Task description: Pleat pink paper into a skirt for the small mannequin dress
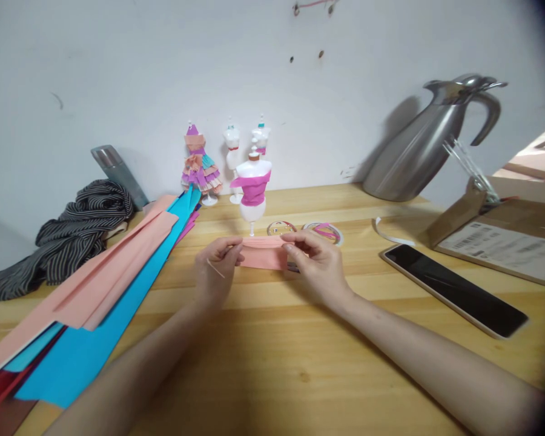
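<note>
Between my two hands a small piece of pink crepe paper (263,257) is stretched out, with a fold along its upper edge. My left hand (217,269) pinches its left end, and a thin pale strip shows by those fingers. At the right end, the thumb and fingers of my right hand (320,260) are closed on the paper. Just behind it stands a small white mannequin (253,209) with a magenta paper wrap (254,189) around its chest. A small dark object by my right fingertips is mostly hidden.
Pink and blue crepe paper sheets (118,272) and a striped cloth (82,221) lie left. Behind stand a mannequin in a ruffled dress (202,169) and two barer ones. Round trays (324,231), a phone (454,290), a cardboard box (504,230) and a steel jug (413,145) are right.
</note>
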A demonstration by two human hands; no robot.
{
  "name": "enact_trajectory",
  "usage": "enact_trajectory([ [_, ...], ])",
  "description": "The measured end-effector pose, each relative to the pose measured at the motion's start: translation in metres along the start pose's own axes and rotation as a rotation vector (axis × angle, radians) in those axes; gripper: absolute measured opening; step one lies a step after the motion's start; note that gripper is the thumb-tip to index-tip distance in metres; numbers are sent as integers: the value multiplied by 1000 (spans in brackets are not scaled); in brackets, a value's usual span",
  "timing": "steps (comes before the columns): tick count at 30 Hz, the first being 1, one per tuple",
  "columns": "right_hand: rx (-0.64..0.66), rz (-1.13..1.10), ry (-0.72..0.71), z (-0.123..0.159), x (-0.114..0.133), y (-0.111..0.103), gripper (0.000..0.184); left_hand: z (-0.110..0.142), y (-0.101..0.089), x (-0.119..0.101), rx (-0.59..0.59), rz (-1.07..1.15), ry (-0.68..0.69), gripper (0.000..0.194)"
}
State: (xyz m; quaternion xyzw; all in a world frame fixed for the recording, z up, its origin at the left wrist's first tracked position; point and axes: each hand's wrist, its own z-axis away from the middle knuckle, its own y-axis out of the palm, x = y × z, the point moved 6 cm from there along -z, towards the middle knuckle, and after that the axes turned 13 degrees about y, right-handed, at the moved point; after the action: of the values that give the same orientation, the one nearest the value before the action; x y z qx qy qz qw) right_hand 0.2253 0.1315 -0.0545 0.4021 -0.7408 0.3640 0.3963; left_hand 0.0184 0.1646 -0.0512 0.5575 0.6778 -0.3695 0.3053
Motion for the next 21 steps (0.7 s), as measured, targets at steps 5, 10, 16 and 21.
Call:
enact_trajectory([
  [5, 5, 99, -66, 1, 7, 0, 8, 0, -1, -5, 5, -16, 14, 13],
  [10, -6, 141, -90, 2, 9, 0, 9, 1, 0, -6, -9, -29, 47, 13],
  [16, -2, 133, 7, 1, 2, 0, 7, 3, -1, -2, -21, -47, 3, 13],
  [21, 22, 78, 108, 0, -5, 2, 8, 2, 0, -2, -22, -29, -38, 12],
])
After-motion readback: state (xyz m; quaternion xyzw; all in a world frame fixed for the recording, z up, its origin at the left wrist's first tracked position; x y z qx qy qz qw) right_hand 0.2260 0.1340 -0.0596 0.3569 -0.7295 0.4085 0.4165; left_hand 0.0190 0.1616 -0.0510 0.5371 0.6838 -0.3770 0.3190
